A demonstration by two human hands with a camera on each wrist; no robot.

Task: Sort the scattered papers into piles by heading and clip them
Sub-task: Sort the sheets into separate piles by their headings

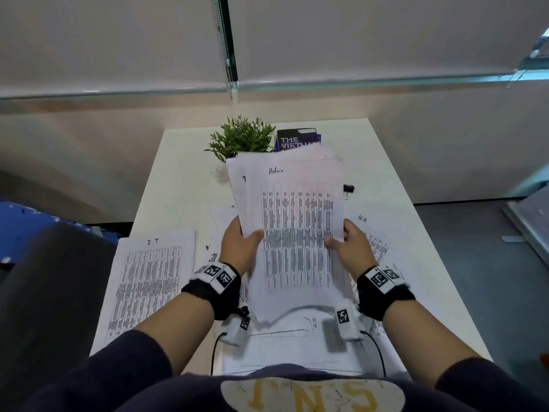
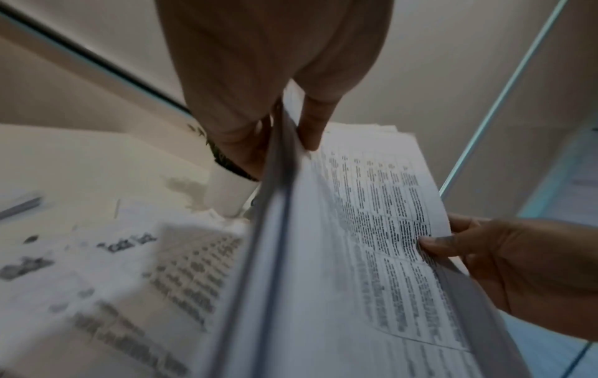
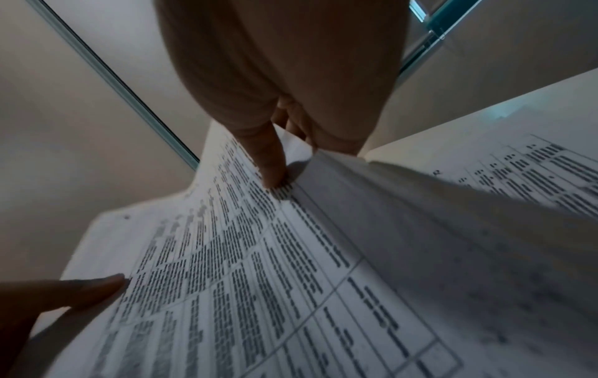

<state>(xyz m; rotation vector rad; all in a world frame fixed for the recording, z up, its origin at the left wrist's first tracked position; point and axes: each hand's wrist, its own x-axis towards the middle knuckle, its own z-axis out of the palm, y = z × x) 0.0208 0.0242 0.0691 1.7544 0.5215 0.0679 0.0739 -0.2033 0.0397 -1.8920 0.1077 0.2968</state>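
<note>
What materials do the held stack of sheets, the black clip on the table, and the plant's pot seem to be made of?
Held stack: thin matte white paper with printed tables; it bends between the left hand and right hand.
Binder clip: black, probably painted metal; too small to be sure.
Pot: smooth plain white, perhaps ceramic or plastic; the blur leaves it open.

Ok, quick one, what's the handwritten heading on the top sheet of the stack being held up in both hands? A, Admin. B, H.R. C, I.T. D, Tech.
A: the top sheet of the held stack, gripped by the left hand and the right hand, reads "Admin" at its head; the I.T sheet and the H.R sheet lie flat on the table.
</note>
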